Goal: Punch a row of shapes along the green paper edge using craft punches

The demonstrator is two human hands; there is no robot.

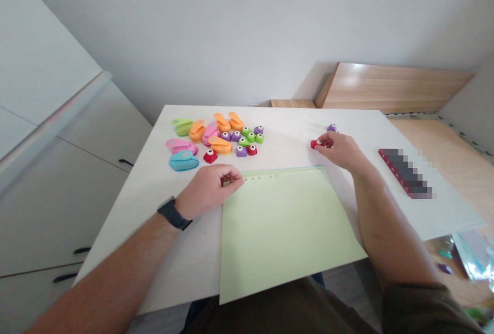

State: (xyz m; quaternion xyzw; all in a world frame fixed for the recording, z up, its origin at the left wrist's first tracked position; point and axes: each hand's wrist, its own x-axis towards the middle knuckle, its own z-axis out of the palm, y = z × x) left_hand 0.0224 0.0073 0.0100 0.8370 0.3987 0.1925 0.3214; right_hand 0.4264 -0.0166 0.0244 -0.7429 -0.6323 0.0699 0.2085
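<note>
One pale-green paper sheet, lower ctr., pinched by L hand, prob. for steadiness; R hand fingertips grip red plastic punch, upper rt.

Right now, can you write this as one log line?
left hand: at top left corner of green paper | right hand: pinching red punch | holes: along paper's top edge
</note>
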